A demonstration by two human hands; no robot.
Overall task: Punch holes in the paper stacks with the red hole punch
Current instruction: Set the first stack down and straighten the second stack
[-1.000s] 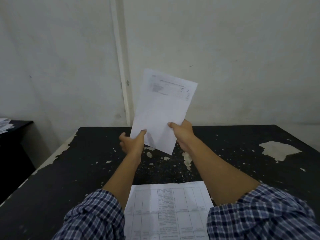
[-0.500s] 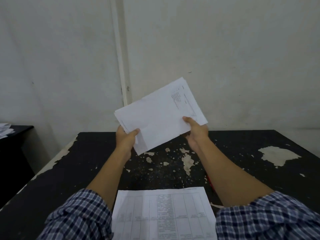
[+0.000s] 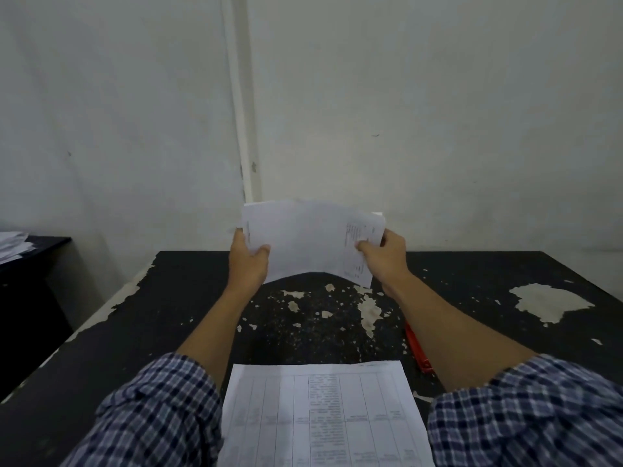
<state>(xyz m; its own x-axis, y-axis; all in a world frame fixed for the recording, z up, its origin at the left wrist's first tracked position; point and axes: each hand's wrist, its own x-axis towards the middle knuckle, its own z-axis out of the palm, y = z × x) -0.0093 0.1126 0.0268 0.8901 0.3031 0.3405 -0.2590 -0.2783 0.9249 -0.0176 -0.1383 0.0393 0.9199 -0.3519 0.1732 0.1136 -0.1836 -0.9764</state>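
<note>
While both arms reach out over the black table (image 3: 141, 332), the left hand (image 3: 247, 264) clamps the left edge of a white paper stack (image 3: 303, 242), thumb on the near face and fingers tucked behind, and the right hand (image 3: 384, 261) pinches the right edge the same way. That stack is held up off the table, long side across, bowed so its bottom edge arches above the flaking paint. Small print runs sideways down its right end beside the right thumb, but it is blurred and none of it reads. Down at the near edge a second paper stack (image 3: 320, 416) lies flat between the two checked sleeves (image 3: 161, 416), its top sheet a ruled table of columns with text too fine to make out. Just right of it, a sliver of the red hole punch (image 3: 416, 348) peeks out from under the right forearm, resting on the tabletop. Far left, loose papers (image 3: 13, 246) sit on a side desk (image 3: 40, 251).
</note>
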